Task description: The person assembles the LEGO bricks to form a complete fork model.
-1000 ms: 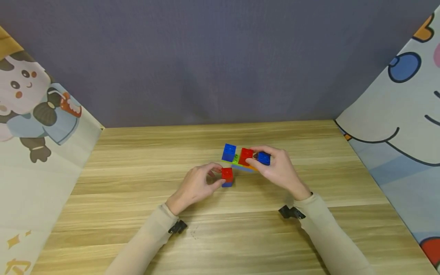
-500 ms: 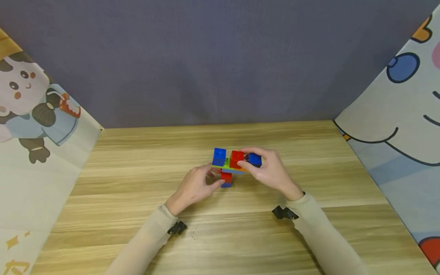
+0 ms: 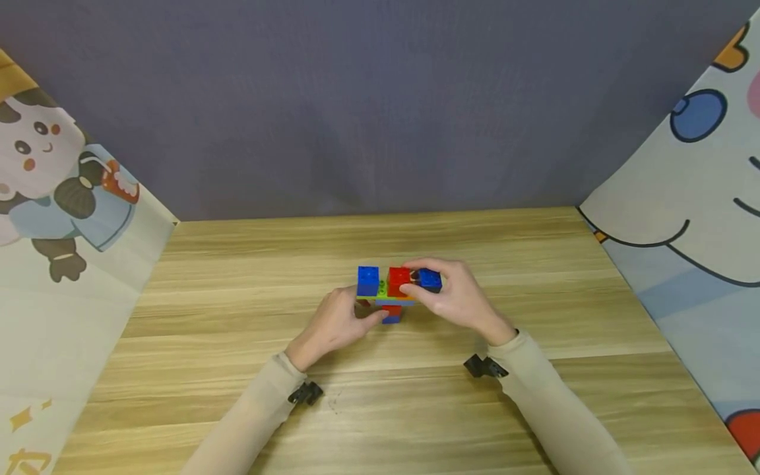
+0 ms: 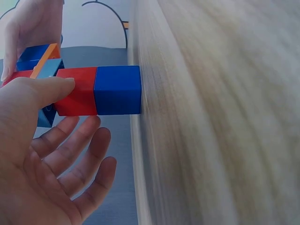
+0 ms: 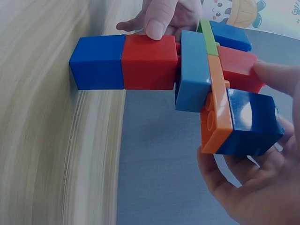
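Observation:
A blue brick (image 5: 101, 63) stands on the table with a red brick (image 5: 150, 63) on top of it. My left hand (image 3: 338, 324) pinches this red brick, its thumb lying on the near side; the index fingertip is hidden. Directly above sits the upper brick piece: a light-blue brick (image 5: 194, 70) beneath a green plate (image 3: 382, 288) and an orange plate (image 5: 218, 105). Along its top are a left blue brick (image 3: 368, 282), a middle red brick (image 3: 398, 282) and a right blue brick (image 3: 430, 280). My right hand (image 3: 460, 297) grips that middle red brick. A narrow gap with studs shows under the light-blue brick.
The wood-grain table (image 3: 237, 264) spreads out on all sides of the bricks. A grey-blue wall panel (image 3: 380, 112) rises at its back edge. Cartoon-printed panels stand at the left (image 3: 77, 198) and right (image 3: 689, 218).
My right hand has carried the upper brick piece leftward and slightly nearer, from behind and right of the red-and-blue stack to over it. My left hand has stayed at the stack.

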{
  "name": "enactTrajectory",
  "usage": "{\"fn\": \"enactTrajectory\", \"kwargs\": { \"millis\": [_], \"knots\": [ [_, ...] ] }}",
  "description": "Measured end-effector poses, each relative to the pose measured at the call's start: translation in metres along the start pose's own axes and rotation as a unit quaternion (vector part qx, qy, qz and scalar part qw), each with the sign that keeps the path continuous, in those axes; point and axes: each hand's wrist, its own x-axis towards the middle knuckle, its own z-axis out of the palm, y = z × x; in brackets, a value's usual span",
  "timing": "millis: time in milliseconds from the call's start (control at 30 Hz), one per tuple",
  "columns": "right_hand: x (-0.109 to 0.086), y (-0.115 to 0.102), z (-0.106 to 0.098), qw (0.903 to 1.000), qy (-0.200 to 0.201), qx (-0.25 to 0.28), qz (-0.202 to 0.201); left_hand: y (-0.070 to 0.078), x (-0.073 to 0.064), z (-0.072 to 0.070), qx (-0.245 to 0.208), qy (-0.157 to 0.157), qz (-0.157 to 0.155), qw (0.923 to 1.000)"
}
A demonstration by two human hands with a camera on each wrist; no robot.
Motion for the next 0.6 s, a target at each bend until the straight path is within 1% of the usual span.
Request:
{"fn": "enactTrajectory", "kwargs": {
  "millis": [167, 300, 433, 600],
  "knots": [
    [0.0008, -0.0018, -0.0003, 0.9999, -0.007, -0.004, -0.008, -0.0031, 0.0006, 0.0018, -0.002, 0.005, 0.007, 1.0],
    [0.0021, -0.0032, 0.0001, 0.9998, -0.008, -0.006, -0.019, -0.0054, 0.0005, 0.0031, -0.013, 0.004, 0.007, 0.9999],
    [0.0036, -0.0036, 0.0019, 0.9994, -0.009, -0.005, -0.032, -0.0074, 0.0005, 0.0039, -0.024, -0.008, 0.003, 0.9997],
    [0.0036, -0.0022, 0.0031, 0.9989, -0.006, -0.01, -0.046, -0.0087, 0.0007, 0.0036, -0.051, -0.025, -0.006, 0.9984]
  ]
}}
